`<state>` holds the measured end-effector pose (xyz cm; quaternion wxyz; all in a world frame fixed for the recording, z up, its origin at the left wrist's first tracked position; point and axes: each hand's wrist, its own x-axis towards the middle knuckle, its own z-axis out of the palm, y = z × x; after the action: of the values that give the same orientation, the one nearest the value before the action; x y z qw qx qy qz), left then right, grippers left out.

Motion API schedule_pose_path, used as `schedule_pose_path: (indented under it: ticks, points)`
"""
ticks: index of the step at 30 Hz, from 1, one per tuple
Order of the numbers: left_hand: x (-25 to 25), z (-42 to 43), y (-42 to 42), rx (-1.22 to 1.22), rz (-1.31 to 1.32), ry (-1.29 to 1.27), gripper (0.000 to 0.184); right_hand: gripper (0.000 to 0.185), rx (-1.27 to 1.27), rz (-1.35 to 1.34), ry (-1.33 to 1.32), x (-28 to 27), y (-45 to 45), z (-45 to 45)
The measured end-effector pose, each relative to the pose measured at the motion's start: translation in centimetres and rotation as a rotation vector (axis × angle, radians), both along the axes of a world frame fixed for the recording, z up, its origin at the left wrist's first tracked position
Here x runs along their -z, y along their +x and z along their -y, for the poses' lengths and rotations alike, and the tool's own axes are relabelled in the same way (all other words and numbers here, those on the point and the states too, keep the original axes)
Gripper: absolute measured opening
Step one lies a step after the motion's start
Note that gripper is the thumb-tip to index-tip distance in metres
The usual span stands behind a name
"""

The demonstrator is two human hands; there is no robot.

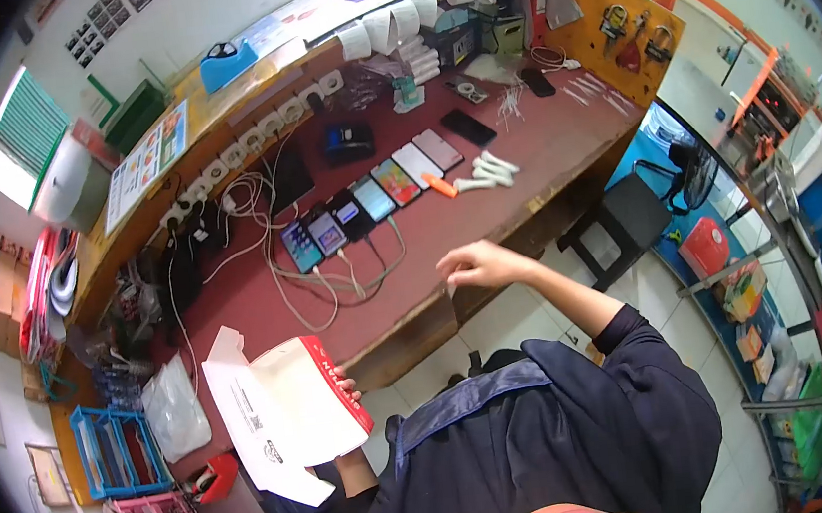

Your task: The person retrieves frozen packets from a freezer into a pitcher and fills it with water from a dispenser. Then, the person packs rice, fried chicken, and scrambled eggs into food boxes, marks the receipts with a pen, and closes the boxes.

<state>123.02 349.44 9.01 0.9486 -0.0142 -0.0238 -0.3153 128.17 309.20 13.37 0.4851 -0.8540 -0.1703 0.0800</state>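
Observation:
My left hand point(347, 384) grips a cardboard box point(292, 409) by its red side wall, fingers wrapped over the outside. The box is unfolded wide, with a plain cream inside, a red side with white lettering and a white flap with black print. Part of that hand is hidden behind the box. My right hand point(484, 265) hovers off the front edge of the red table point(436, 299), holding nothing, its fingers loosely bent and apart. Nearest to it on the table lie an orange-tipped object point(441, 185) and several white pieces point(487, 173).
Several phones point(372, 200) lie in a row on the table, some with charging cables point(321, 301). Behind them runs a strip of sockets point(249, 145). A dark phone point(469, 128) lies farther back. A black stool point(618, 225) stands right; blue letter trays point(116, 453) stand left.

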Motion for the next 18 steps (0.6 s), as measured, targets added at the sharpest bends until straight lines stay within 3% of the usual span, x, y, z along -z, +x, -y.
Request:
schedule_pose_path:
  ticks: [2, 4, 6, 8, 10, 12, 15, 16, 18]
  points:
    - [0.8, 2.5, 2.8, -0.018, 0.039, 0.030, 0.055, 0.033, 0.160, -0.025, 0.110, -1.0, 4.7, 5.4]
    - [1.2, 5.6, 5.2, -0.051, 0.034, 0.051, 0.056, 0.033, 0.295, 0.129, 0.065, -1.8, 9.9, 11.0]
    - [1.3, 9.0, 7.6, -0.093, 0.027, 0.081, 0.056, 0.030, 0.443, 0.206, 0.252, -4.1, 14.8, 16.1]
    - [2.0, 12.6, 9.1, -0.133, -0.003, 0.097, 0.056, 0.026, 0.622, 0.398, 0.173, -5.2, 20.8, 21.9]
    - [2.1, 16.4, 10.5, -0.173, -0.027, 0.123, 0.056, 0.021, 0.703, 0.663, 0.279, -6.8, 26.9, 27.1]
    - [1.6, 20.1, 11.6, -0.209, -0.046, 0.157, 0.056, 0.018, 0.863, 0.989, 0.089, -9.3, 32.3, 31.4]
    - [1.4, 25.9, 13.3, -0.255, -0.068, 0.182, 0.056, 0.017, 0.945, 0.841, 0.285, -12.2, 37.7, 34.5]
    - [1.4, 27.7, 13.7, -0.271, -0.079, 0.189, 0.056, 0.022, 0.925, 0.888, 0.226, -12.2, 39.8, 35.6]
    - [1.3, 30.9, 14.5, -0.295, -0.094, 0.201, 0.056, 0.030, 0.843, 0.760, 0.415, -11.1, 42.6, 36.9]
